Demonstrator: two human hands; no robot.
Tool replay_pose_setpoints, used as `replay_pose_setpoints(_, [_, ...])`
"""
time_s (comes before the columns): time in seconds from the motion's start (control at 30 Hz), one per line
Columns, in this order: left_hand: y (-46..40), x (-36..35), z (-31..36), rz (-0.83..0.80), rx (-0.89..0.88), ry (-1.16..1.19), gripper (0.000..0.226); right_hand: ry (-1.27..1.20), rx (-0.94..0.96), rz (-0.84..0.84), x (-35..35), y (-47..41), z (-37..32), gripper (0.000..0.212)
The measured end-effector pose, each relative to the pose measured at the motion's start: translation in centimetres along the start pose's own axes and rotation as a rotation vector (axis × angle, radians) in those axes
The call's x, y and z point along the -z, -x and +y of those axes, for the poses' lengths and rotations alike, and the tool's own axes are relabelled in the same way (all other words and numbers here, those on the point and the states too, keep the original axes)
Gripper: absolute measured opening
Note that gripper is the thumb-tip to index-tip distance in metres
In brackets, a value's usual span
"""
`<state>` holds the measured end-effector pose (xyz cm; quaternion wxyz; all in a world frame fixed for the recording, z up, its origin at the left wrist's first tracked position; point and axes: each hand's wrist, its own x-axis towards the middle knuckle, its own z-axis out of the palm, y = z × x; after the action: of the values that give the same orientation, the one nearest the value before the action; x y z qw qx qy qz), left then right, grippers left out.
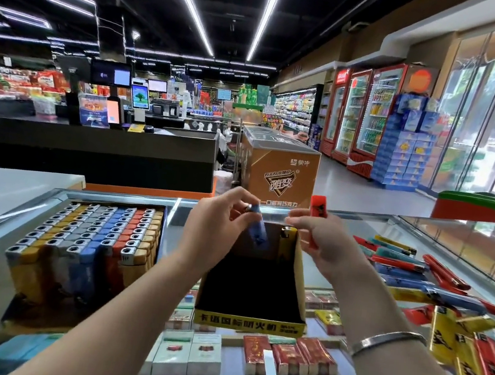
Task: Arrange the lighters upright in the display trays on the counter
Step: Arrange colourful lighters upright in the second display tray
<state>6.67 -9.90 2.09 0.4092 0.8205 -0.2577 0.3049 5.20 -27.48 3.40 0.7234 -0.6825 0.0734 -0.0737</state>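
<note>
A black display tray with a yellow front [249,321] stands on the glass counter before me, holding one yellow lighter [286,246] upright in its far right corner. My left hand [218,230] pinches a blue lighter [259,228] by its top, tilted over the tray's far end. A red lighter [318,212] is gripped upright in my right hand [324,241], just right of the tray. On the left, a second tray [84,244] is packed with several upright lighters. Loose lighters [433,293] lie scattered on the counter at right.
Cigarette packs [280,358] show under the glass counter top [441,235]. A silver bangle sits on my right wrist. Beyond the counter are a black checkout desk [103,149], an orange chest freezer [279,172] and red drink fridges [366,114].
</note>
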Motion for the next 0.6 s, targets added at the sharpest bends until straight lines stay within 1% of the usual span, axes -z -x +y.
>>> replay_pose_setpoints(0.1, [0.1, -0.7, 0.1, -0.052, -0.036, -0.083, 0.016, 0.073, -0.029, -0.041, -0.2, 0.0, 0.3, 0.008])
replay_pose_setpoints(0.23, [-0.2, -1.6, 0.4, -0.128, -0.114, -0.18, 0.013, 0.08, -0.027, -0.049, -0.1, -0.3, 0.3, 0.007])
replay_pose_setpoints(0.4, [-0.8, -2.3, 0.7, -0.175, -0.121, -0.179, 0.012, 0.012, -0.05, -0.09, 0.1, -0.4, 0.4, 0.014])
replay_pose_setpoints(0.5, [-1.1, -2.4, 0.9, -0.216, -0.118, -0.187, 0.012, 0.013, -0.052, -0.1, 0.1, -0.4, 0.4, 0.017])
replay_pose_setpoints(0.6, [-1.0, -2.4, 0.9, -0.22, -0.126, -0.203, 0.012, 0.016, -0.044, -0.09, 0.0, -0.3, 0.4, 0.016])
